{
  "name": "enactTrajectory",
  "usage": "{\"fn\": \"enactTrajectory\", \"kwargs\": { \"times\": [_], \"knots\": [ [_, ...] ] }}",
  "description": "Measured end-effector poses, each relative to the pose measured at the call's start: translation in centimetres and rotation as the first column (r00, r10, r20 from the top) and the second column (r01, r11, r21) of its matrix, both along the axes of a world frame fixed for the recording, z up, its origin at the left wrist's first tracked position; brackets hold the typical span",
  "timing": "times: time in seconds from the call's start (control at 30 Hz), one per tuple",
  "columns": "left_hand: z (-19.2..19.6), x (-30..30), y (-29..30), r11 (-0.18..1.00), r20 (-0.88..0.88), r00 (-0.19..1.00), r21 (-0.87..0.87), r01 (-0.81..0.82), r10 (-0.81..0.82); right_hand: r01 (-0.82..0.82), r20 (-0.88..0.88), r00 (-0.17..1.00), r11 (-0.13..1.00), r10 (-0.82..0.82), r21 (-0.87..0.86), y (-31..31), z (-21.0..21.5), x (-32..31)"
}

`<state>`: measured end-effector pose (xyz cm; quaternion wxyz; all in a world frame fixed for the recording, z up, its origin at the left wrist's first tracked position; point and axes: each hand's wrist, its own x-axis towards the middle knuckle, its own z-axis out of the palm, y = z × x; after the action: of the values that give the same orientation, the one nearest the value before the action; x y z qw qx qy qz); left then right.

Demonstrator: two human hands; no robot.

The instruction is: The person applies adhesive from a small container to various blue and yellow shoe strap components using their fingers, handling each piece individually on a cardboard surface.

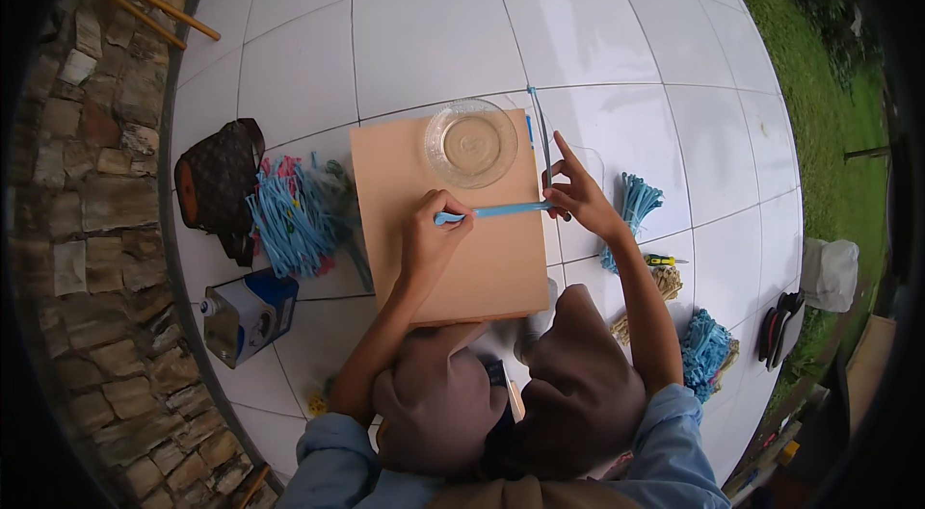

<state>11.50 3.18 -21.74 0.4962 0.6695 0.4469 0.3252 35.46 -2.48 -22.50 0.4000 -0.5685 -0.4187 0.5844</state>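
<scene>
A light blue flat strip (511,209) runs level between my two hands, above a brown board (462,268) in front of my knees. My left hand (436,232) is closed on the strip near its left end. My right hand (586,196) pinches it further right, with the index finger stretched out. From there a thin length of blue strip (540,119) rises away from me past the board's edge. A clear glass plate (469,105) sits at the board's far side, beyond my hands.
On the left lie a pile of blue and pink strips (289,220), a brown handbag (220,183) and a blue metal can (252,314). To the right are blue bundles (637,206), a yellow-handled tool (662,261) and another bundle (708,347). A stone wall (125,316) borders the tiles.
</scene>
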Motion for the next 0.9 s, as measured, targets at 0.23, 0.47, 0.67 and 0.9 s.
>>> {"fn": "enactTrajectory", "kwargs": {
  "times": [0.23,0.47,0.67,0.9],
  "knots": [
    [-0.6,-0.1,0.3,1.0,0.009,1.0,-0.01,0.016,-0.016,0.028,-0.026,0.999,0.997,-0.026,0.068,0.0,-0.3,-0.2],
    [-0.6,-0.2,0.5,0.998,0.013,0.999,0.043,0.046,-0.047,0.01,-0.024,1.0,0.999,-0.008,0.05,0.2,-0.4,-0.2],
    [-1.2,-0.4,0.7,0.998,0.038,0.999,0.065,0.016,-0.019,-0.004,-0.003,1.0,0.999,0.004,0.033,0.6,-0.1,-0.7],
    [-0.2,-0.5,0.9,0.995,-0.023,0.995,0.02,0.101,-0.101,0.023,-0.025,0.999,1.0,-0.022,0.02,0.6,-0.5,-0.7]
  ]
}}
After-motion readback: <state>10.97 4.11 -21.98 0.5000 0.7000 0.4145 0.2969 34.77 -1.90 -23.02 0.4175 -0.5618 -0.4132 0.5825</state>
